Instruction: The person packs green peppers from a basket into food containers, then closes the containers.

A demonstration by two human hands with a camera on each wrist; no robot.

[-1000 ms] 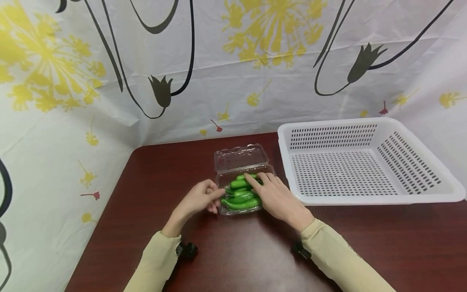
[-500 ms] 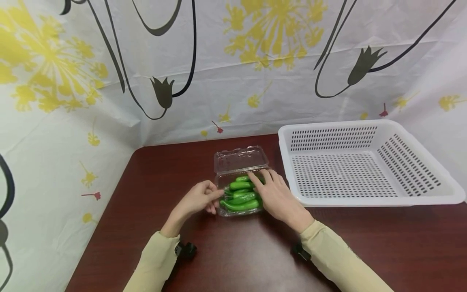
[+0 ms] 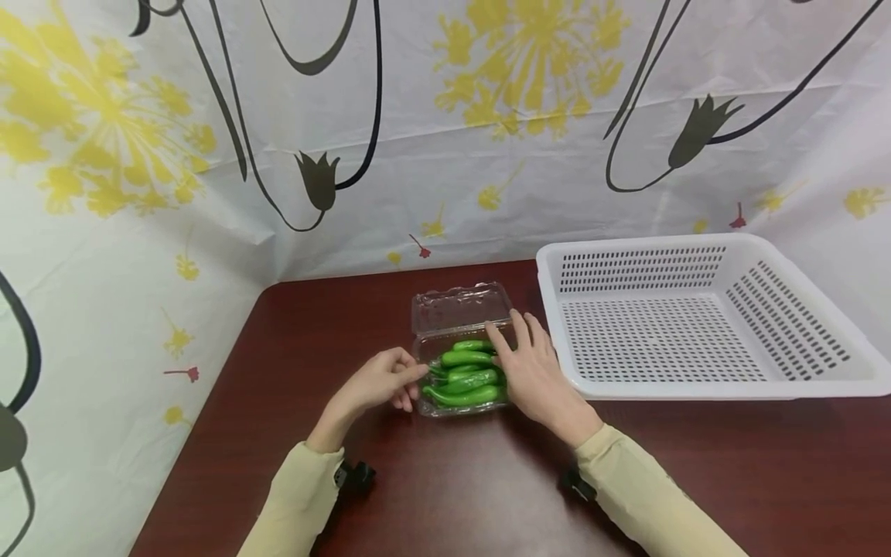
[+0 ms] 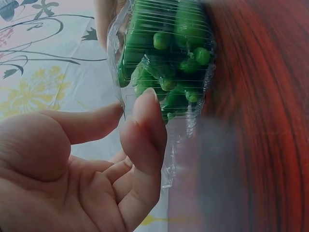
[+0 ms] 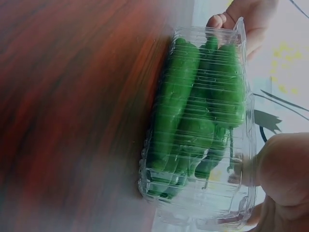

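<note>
Several green chili peppers (image 3: pixel 465 397) lie in a clear plastic clamshell box (image 3: pixel 461 309) on the table, its lid folded back away from me. At the box's left end, my left hand (image 3: pixel 381 381) pinches the rim between thumb and index finger, as the left wrist view (image 4: pixel 96 159) shows. My right hand (image 3: pixel 534 375) is over the box's right end with its fingers extended and spread, hiding the right tips of the peppers. In the right wrist view, its thumb (image 5: pixel 285 166) is near the box rim, and I cannot tell whether it touches.
A large white perforated plastic basket (image 3: pixel 696 389) stands on the dark red wooden table (image 3: pixel 445 495), right of the box. Behind and to the left hangs a white cloth (image 3: pixel 445 193) with flower prints. A small dark camera (image 3: pixel 358 478) is on the left wrist.
My right hand has moved slightly up and right off the peppers, its fingers straightening, so more of the peppers shows. The left hand stays at the box's left rim.
</note>
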